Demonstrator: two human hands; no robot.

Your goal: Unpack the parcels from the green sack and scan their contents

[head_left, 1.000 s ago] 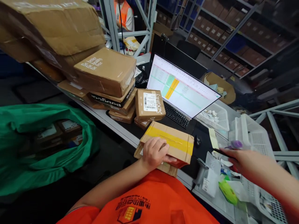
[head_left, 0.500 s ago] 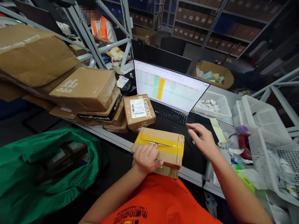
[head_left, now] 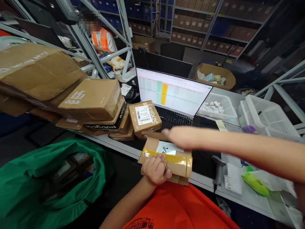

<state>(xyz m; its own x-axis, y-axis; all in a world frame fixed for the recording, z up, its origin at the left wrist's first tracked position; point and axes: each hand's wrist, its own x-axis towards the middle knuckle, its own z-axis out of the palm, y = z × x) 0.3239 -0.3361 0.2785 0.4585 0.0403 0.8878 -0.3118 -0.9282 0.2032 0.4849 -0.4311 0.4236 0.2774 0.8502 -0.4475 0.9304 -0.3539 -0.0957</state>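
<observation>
A small cardboard box (head_left: 177,165) with yellow tape rests at the table's front edge, close against my orange shirt. Its top is open, and a pale sheet with a black squiggle (head_left: 164,149) shows inside. My left hand (head_left: 154,170) is closed on the box's near flap, fingers curled over the edge. Over the far side of the box is my right hand (head_left: 178,136), smeared by motion; its fingers are unclear, and I cannot tell whether it touches the far flap. Just behind stands a labelled box (head_left: 144,119).
Stacked cartons (head_left: 91,100) stand at the left, above a green sack (head_left: 100,168) holding parcels. A monitor (head_left: 175,90) and keyboard (head_left: 173,116) are behind. On the right are a handheld scanner (head_left: 218,168) and white baskets (head_left: 219,106). A person in an orange vest (head_left: 103,39) sits beyond the frame.
My right hand has swung left from beside the keyboard to over the box. The box's slit top now gapes, showing the pale sheet. My left hand keeps its hold.
</observation>
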